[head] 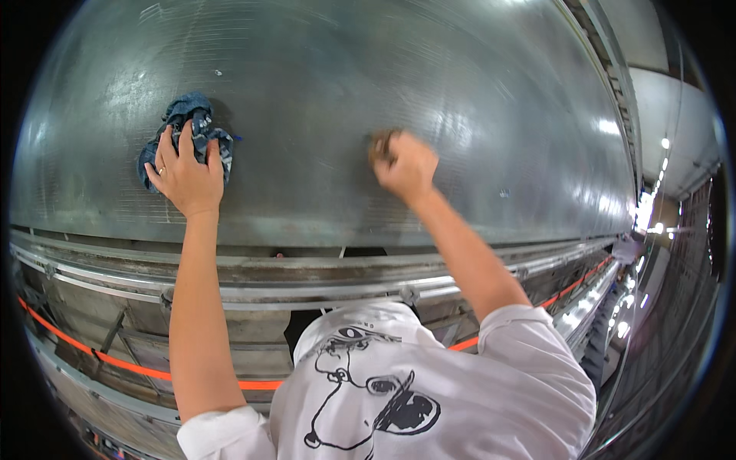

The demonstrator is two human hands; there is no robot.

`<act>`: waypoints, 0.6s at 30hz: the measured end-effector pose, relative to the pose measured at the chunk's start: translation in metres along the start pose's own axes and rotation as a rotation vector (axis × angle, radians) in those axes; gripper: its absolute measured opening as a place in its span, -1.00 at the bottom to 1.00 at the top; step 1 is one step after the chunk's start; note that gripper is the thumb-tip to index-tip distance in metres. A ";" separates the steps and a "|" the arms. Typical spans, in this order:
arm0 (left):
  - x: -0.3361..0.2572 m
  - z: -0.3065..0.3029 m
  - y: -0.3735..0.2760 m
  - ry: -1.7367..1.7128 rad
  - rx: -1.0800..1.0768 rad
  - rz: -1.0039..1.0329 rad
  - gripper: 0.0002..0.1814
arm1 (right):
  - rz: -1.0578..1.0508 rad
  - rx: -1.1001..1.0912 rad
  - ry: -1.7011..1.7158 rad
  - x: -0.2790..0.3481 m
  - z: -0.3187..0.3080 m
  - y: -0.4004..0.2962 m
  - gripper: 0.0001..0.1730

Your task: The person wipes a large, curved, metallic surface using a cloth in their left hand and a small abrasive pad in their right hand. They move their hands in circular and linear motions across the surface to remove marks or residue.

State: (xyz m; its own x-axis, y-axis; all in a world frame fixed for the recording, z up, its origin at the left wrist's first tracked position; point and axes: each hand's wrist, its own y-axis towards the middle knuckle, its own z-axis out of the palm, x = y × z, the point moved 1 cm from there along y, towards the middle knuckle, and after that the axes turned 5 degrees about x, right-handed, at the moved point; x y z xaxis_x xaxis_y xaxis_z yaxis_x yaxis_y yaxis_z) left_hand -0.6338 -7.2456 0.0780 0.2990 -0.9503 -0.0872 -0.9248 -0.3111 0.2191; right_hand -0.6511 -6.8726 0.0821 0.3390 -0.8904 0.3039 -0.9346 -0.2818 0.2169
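My left hand rests with spread fingers on a crumpled blue cloth, pressing it to a wide, scratched metal surface. To the right, my right hand is closed around a small brown object held at the same surface. Motion blurs that object, and what it is cannot be told. Small pale specks lie on the metal, one above the cloth and one right of my right hand.
Along the near edge of the surface run metal rails with small brackets. An orange strip crosses below them. At the far right a long metal frame edge curves away towards bright lamps.
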 end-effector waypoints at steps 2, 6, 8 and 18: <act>0.006 0.001 -0.002 -0.029 -0.008 -0.002 -0.44 | 0.135 0.034 -0.089 -0.019 0.019 0.093 -0.69; 0.012 -0.005 -0.004 -0.012 -0.010 0.034 -0.44 | 0.272 -0.014 -0.205 -0.065 0.039 0.245 -0.61; 0.004 -0.005 0.001 -0.030 -0.033 0.048 -0.45 | 0.421 -0.033 -0.183 -0.075 0.036 0.268 -0.49; -0.004 0.000 0.010 -0.060 -0.053 0.015 -0.46 | -0.038 0.010 0.072 0.071 -0.015 -0.076 -0.76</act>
State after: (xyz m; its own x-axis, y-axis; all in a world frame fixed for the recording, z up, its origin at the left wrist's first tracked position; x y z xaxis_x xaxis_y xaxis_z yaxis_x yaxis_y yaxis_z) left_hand -0.6442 -7.2455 0.0810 0.2691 -0.9526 -0.1416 -0.9148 -0.2988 0.2717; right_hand -0.5546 -6.9094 0.1016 0.3808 -0.8510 0.3616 -0.9219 -0.3190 0.2199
